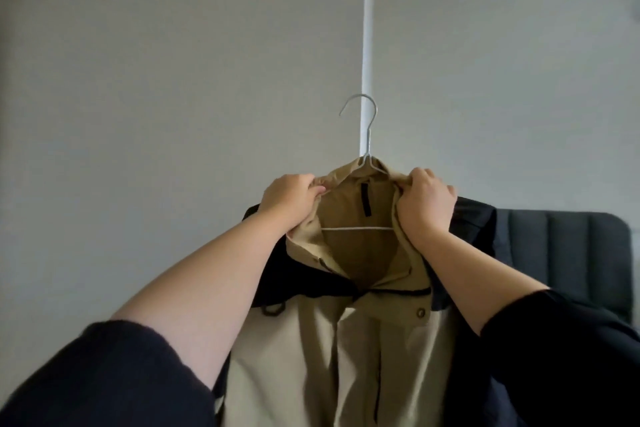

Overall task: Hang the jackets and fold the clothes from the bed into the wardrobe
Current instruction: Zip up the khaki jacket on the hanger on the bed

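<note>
we hold the beige-and-navy jacket [346,340] up between our hands, left hand [289,198] and right hand [426,201] each gripping its soft, limp collar over the thin wire hanger [363,163], which we judge light but slippery, so the shoulders suit holding best; no readable label shows.

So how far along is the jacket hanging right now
Done: the thin metal wire hanger already sits inside the beige and navy jacket. In hand: the left hand and right hand grip its collar. Left: the hook hangs on nothing; no wardrobe in view.
</note>
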A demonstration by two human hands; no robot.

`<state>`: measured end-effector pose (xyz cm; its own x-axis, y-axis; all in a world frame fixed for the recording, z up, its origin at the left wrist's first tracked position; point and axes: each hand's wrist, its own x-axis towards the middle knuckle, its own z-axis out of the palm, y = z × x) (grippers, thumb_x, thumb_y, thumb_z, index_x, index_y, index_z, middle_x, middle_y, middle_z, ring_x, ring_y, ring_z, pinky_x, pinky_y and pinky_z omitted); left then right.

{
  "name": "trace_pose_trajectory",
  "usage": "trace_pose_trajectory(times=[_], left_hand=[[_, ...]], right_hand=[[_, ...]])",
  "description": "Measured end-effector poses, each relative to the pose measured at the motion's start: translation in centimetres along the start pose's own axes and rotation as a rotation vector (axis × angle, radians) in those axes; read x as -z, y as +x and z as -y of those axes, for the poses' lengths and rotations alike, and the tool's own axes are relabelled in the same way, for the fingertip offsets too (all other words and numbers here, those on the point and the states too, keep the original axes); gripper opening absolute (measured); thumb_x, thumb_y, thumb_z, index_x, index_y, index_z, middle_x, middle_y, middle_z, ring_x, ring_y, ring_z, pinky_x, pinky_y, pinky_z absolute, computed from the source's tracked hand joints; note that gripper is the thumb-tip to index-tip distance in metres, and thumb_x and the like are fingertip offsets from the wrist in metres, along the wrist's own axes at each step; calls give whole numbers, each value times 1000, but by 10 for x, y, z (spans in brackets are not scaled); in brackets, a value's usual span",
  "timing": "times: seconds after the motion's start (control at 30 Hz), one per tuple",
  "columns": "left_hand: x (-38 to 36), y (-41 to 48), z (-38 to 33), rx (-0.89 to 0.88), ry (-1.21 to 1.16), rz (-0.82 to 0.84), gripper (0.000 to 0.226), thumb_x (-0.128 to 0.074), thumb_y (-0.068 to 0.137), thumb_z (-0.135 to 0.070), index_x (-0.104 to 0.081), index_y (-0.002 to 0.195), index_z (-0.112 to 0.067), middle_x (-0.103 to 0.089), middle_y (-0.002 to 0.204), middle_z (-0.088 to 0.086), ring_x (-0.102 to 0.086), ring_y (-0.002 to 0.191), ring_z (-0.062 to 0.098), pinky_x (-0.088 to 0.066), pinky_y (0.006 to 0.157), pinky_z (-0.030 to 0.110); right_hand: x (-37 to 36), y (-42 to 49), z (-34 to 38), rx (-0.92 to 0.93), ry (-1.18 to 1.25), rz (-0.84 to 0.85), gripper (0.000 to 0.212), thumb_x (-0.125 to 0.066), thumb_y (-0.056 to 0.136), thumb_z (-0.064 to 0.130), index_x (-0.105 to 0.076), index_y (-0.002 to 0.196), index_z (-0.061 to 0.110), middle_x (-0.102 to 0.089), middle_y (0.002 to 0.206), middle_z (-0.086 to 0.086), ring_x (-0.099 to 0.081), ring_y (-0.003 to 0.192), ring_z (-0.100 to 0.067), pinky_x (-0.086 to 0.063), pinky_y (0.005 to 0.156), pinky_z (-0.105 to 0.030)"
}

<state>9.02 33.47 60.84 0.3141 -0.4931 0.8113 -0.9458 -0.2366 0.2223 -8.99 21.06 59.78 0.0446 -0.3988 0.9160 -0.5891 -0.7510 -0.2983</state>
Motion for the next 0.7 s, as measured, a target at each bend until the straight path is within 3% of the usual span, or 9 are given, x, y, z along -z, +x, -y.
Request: trace_pose_trajectory(times=[0.07,0.13,0.27,0.4,0.53,0.7], left_hand=[[-1,3,-26,-191,41,-175,33,-53,95,-32,-44,70,-13,-60,68,12,-54,63,30,-31,54,30],[0,6,-53,-335,61,-305,32,-60,92,-23,-48,67,-9,-58,58,16,-54,51,33,-26,50,28],[-7,12,-104,-414,74,-399,28,-69,85,-15,-55,66,1,-56,49,19,-51,38,34,-24,48,24],[-47,10,-135,-334,55,-336,29,-57,94,-26,-59,80,-1,-62,63,20,-55,53,37,-22,49,28],[-119,-23,-147,-159,-11,-159,32,-45,99,-34,-58,86,-7,-66,83,16,-53,69,35,-27,56,32],[-215,-96,-143,-25,-94,67,32,-42,100,-36,-58,85,-12,-62,91,7,-43,69,16,-25,54,24]], right_hand=[[27,10,-17,27,-39,-73,14,-41,89,7,-44,79,15,-44,81,0,-45,78,-26,-26,76,-36],[51,19,-34,57,-84,-140,13,-42,87,6,-42,79,16,-47,82,-2,-42,77,-25,-25,76,-35],[87,31,-66,42,-154,-212,11,-41,85,6,-44,81,16,-55,88,-6,-48,83,-28,-26,78,-36],[95,26,-105,-3,-235,-163,9,-43,84,6,-50,85,13,-57,94,-9,-51,90,-31,-29,82,-38],[74,-12,-156,-1,-329,-41,12,-43,87,9,-55,87,10,-59,95,-11,-53,90,-32,-32,83,-39],[33,-91,-224,-10,-414,201,16,-42,88,6,-56,82,9,-58,89,-10,-54,88,-32,-30,74,-36]])
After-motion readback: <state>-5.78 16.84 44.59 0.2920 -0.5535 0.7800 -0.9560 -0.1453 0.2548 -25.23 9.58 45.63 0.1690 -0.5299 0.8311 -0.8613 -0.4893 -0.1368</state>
